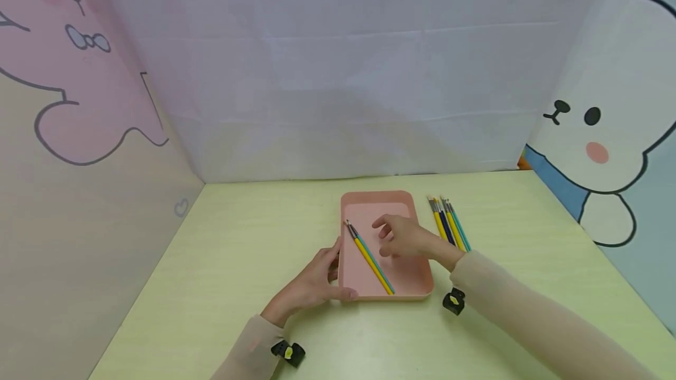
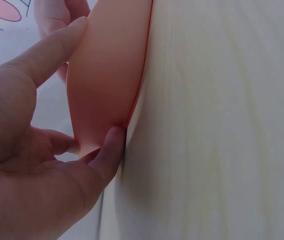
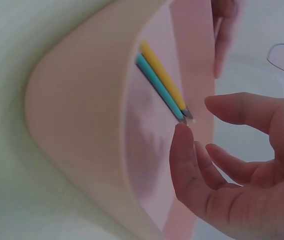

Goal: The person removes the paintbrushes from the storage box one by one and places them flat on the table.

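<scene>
A pink tray (image 1: 417, 277) lies on the table, its wall close up in both wrist views. Inside it, a yellow paintbrush (image 1: 372, 263) and a teal paintbrush (image 1: 381, 271) lie side by side on a slant, tips toward the far left. My left hand (image 1: 311, 281) grips the tray's left side near the close corner, thumb and fingers spread along the wall (image 2: 107, 75). Over the right half of the tray hovers my right hand (image 1: 404, 236), fingers loosely bent. In the right wrist view, nothing sits between its thumb and fingertips (image 3: 182, 137).
Right of the tray, several paintbrushes (image 1: 449, 221) with yellow, dark blue and teal handles lie together, partly behind my right forearm. A pale wooden table (image 1: 253, 221) carries everything. White and cartoon-printed walls (image 1: 343, 75) enclose the back and both sides.
</scene>
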`<state>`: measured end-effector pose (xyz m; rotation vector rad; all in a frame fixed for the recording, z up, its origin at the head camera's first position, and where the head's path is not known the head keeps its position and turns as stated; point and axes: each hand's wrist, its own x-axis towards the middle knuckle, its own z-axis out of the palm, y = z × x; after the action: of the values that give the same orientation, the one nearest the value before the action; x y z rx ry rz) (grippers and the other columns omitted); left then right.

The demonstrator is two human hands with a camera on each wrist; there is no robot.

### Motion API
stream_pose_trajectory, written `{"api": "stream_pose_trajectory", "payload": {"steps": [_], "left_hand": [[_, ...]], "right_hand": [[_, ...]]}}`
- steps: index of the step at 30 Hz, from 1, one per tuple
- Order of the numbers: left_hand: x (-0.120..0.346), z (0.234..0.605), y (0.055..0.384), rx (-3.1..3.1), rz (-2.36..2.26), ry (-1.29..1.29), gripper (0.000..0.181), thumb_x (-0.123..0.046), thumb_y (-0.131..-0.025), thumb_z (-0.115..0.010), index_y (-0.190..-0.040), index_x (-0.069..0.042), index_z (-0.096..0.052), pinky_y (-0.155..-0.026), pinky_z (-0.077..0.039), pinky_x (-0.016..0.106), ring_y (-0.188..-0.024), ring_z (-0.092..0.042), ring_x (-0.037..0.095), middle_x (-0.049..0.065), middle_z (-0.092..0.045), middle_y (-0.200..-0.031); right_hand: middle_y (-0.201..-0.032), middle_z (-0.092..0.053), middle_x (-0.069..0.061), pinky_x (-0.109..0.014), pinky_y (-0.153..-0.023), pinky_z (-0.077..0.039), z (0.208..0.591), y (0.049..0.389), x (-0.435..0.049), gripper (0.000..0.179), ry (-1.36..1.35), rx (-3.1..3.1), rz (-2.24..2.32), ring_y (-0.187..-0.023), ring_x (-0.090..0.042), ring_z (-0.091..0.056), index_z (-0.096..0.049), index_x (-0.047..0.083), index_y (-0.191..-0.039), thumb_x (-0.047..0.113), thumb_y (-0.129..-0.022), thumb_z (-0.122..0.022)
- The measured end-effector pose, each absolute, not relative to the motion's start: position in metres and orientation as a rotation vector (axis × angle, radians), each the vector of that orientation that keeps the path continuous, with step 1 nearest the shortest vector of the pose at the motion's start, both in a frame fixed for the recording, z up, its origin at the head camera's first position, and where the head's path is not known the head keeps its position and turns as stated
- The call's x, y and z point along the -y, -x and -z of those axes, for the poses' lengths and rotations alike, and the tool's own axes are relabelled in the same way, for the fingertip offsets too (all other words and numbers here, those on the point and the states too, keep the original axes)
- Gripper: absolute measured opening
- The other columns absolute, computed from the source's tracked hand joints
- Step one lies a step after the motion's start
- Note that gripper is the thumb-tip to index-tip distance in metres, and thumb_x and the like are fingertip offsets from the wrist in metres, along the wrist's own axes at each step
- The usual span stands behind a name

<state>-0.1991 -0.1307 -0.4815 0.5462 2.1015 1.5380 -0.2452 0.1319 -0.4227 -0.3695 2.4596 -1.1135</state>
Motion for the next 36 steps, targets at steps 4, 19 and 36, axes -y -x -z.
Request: {"api": "stream_pose_trajectory", "payload": {"steps": [4,19,36], "left_hand": [[0.131,0.481,0.2,-2.092,-1.54,-0.549,0.123,-0.014,-0.089,-0.089,-0.172,-0.027,0.001,-0.111,-0.054,0.031,-0.143,-0.052,0.025,0.017,-0.029,-0.153],[0.13,0.481,0.201,-2.1,-1.535,-0.581,0.123,-0.014,-0.089,-0.089,-0.172,-0.024,0.001,-0.115,-0.05,0.034,-0.147,-0.047,0.03,0.02,-0.027,-0.156],[0.132,0.481,0.199,-2.078,-1.562,-0.57,0.123,-0.013,-0.089,-0.088,-0.172,-0.024,0.002,-0.115,-0.05,0.035,-0.147,-0.046,0.031,0.02,-0.026,-0.156]], "right_hand": [[-0.12,-0.062,-0.016,-0.031,-0.077,-0.065,0.428,0.247,-0.126,0.06,0.338,-2.449,1.115,-0.087,-0.021,-0.065,-0.056,-0.002,-0.143,-0.001,-0.087,-0.079],[-0.105,-0.062,-0.01,-0.032,-0.081,-0.055,0.446,0.243,-0.112,0.058,0.401,-2.588,0.975,-0.092,-0.021,-0.056,-0.06,-0.003,-0.136,-0.003,-0.082,-0.081],[-0.092,-0.06,-0.004,-0.029,-0.075,-0.049,0.451,0.249,-0.107,0.053,0.44,-2.633,0.912,-0.083,-0.018,-0.053,-0.063,-0.004,-0.128,-0.006,-0.079,-0.081]]}}
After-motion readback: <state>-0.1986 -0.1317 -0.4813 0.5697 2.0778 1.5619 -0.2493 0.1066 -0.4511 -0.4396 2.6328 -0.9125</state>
